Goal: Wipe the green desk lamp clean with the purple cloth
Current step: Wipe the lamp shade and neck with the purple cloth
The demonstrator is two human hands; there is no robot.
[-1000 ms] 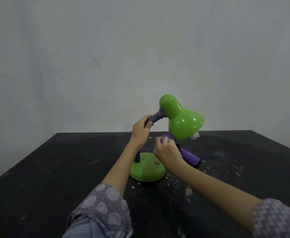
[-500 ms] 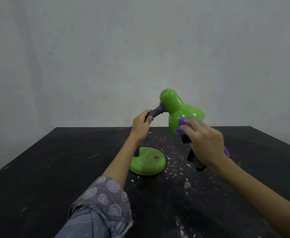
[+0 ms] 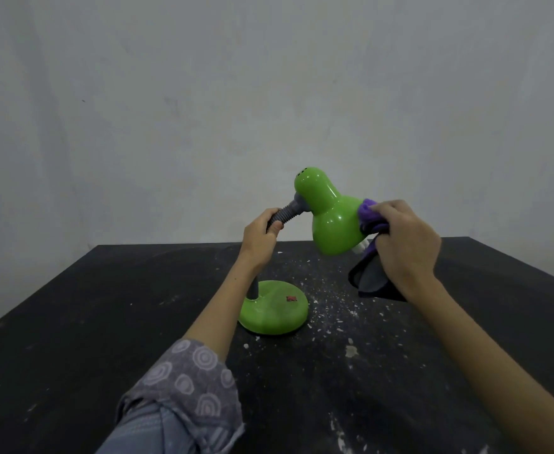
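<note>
The green desk lamp [image 3: 333,224] stands on the black bench [image 3: 72,339], its round base [image 3: 274,311] near the middle and its shade tilted down to the right. The grey flexible neck [image 3: 287,213] is gripped by the left hand [image 3: 259,239], fingers curled round it. The purple cloth [image 3: 369,253] is bunched in the right hand [image 3: 406,245] and pressed to the right side of the shade, a loose tail hanging below. The stroke would best be carried round the curve of the shade with light pressure — the neck held firm so the head is not swung. White crumbs [image 3: 334,306] are scattered on the bench beside the base. The white bulb tip [image 3: 361,248] under the shade sits just beside the cloth and should be spared — it could be knocked.
</note>
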